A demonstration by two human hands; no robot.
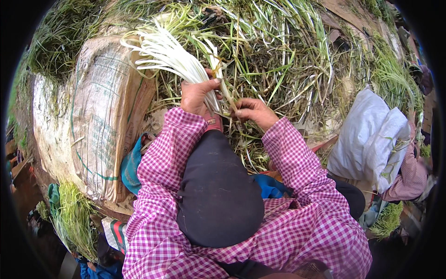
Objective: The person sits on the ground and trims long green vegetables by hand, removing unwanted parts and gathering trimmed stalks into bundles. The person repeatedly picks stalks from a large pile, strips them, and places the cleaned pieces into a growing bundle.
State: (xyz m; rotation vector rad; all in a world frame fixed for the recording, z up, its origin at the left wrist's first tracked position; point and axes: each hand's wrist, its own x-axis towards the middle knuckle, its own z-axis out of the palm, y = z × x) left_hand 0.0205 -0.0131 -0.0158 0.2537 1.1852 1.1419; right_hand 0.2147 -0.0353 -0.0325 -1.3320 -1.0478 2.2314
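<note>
My left hand (pixel 199 93) is closed around a bundle of pale white stalks (pixel 177 57), whose loose curling ends fan out to the upper left. A separate stalk with yellow-brown outer leaves (pixel 218 71) lies along the bundle's right side, against the left fingers. The lower end of that stalk is pinched between the thumb and forefinger of my right hand (pixel 254 112). Beneath and beyond both hands spreads a thick litter of green and brown stalks and leaves (pixel 275 69). The left fingertips are partly hidden behind the bundle.
A printed woven sack (pixel 101 115) lies to the left. At the right, a white woven sack (pixel 366 139) stands beside another person's checked sleeve (pixel 406 178). Heaps of green stalks (pixel 66 38) are at the upper left, and a green bundle (pixel 75 219) is at the lower left.
</note>
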